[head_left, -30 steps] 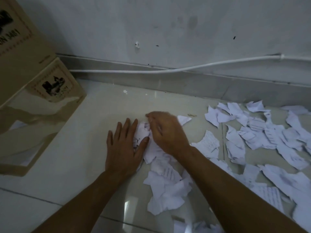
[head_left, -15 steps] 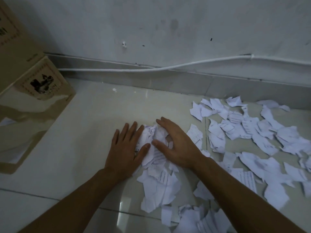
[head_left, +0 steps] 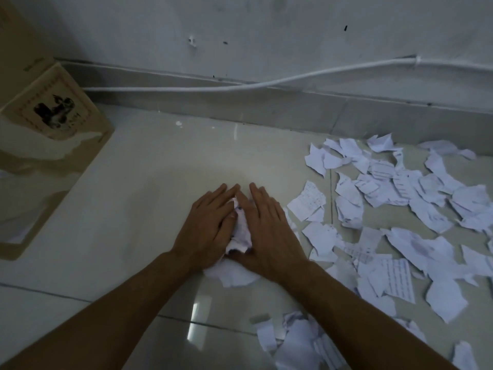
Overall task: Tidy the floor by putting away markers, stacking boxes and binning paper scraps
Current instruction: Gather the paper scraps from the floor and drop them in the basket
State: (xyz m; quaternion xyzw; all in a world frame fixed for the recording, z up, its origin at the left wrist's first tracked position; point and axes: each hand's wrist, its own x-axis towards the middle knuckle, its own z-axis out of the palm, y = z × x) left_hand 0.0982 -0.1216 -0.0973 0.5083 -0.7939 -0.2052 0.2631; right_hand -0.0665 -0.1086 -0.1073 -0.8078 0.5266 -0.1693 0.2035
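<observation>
Fingers (head_left: 213,198) of both our hands lie flat and pressed together, tips nearly meeting, palms cupped around a small bunch of paper scraps (head_left: 240,236) on the floor. Left hand (head_left: 205,231) walls in the left side, right hand (head_left: 269,233) the right side, and crumpled paper shows in the gap between them and spills out just under the wrists. A second ago the left fingers were spread and the right hand was flat over a looser spread of scraps; half a second ago the hands were apart with paper fanned out between them. Now they have closed in and the pile is bunched tight, so we judge the gathering step nearly done and a lift toward a bin is likely next, though no bin is in view. Nearest the camera, a few more torn scraps (head_left: 301,340) lie by the right forearm. To the right a wide scatter of loose scraps (head_left: 400,209) covers the tiles, well apart from the bunch, so binning is far from finished. The floor (head_left: 160,169) is glossy pale tile, reflective and slippery for thin paper. At far left stands a cardboard box (head_left: 53,110), not stacked on anything we can see. No markers visible. Beyond, a grey skirting and a white cable (head_left: 266,85) run along a marked wall (head_left: 266,28).
</observation>
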